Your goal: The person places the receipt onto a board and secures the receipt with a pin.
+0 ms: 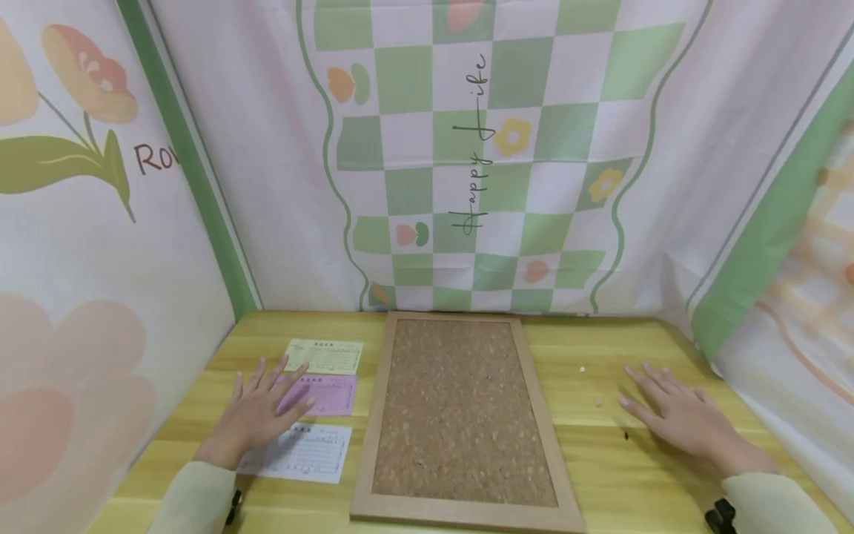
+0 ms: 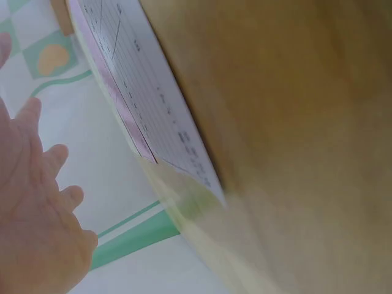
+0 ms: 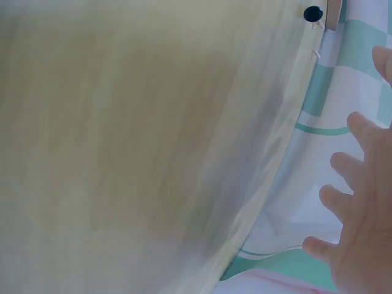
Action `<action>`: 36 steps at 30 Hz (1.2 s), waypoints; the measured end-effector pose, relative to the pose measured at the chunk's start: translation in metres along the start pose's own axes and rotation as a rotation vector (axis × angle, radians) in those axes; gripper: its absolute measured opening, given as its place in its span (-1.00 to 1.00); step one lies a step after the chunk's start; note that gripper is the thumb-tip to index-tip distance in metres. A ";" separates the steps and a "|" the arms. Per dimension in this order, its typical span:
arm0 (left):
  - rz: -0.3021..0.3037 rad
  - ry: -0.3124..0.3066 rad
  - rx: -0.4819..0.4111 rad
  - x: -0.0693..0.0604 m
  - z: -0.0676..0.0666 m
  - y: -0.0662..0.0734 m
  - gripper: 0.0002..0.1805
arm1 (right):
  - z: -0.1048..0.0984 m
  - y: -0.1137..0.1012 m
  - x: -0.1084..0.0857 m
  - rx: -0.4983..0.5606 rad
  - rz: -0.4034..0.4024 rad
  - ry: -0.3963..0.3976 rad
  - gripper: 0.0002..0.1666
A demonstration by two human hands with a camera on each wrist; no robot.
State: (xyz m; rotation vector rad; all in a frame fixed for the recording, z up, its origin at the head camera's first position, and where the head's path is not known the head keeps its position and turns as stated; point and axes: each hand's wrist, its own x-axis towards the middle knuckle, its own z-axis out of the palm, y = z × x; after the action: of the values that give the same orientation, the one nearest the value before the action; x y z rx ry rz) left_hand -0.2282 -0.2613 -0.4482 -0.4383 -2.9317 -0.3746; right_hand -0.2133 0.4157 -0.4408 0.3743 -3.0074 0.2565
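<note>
My left hand (image 1: 259,410) is spread with the palm down at the left, over the edges of a pink slip (image 1: 330,395) and a white slip (image 1: 313,454); a pale yellow slip (image 1: 327,356) lies just beyond. In the left wrist view the hand (image 2: 40,214) shows spread fingers holding nothing, beside the white slip (image 2: 153,92). My right hand (image 1: 690,419), also spread and holding nothing, is at the right near three small pieces: a white one (image 1: 582,369), a pinkish one (image 1: 597,403) and a dark one (image 1: 626,436). The right wrist view shows this hand (image 3: 367,208) with fingers apart.
A cork board (image 1: 460,408) in a wooden frame lies between the hands on the wooden table (image 1: 614,489). Printed curtains (image 1: 514,185) hang behind the table and at both sides. In the right wrist view, a round dark piece (image 3: 313,14) lies near the board's frame.
</note>
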 end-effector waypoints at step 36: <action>0.000 -0.026 -0.286 0.022 0.008 0.008 -0.23 | -0.001 -0.051 0.014 0.187 -0.169 0.063 -0.25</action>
State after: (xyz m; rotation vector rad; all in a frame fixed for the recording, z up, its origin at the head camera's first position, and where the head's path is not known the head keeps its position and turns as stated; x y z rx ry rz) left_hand -0.2470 -0.2460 -0.4499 -0.4809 -2.9109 -0.7985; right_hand -0.2138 0.3642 -0.4302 0.6208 -2.8758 0.5255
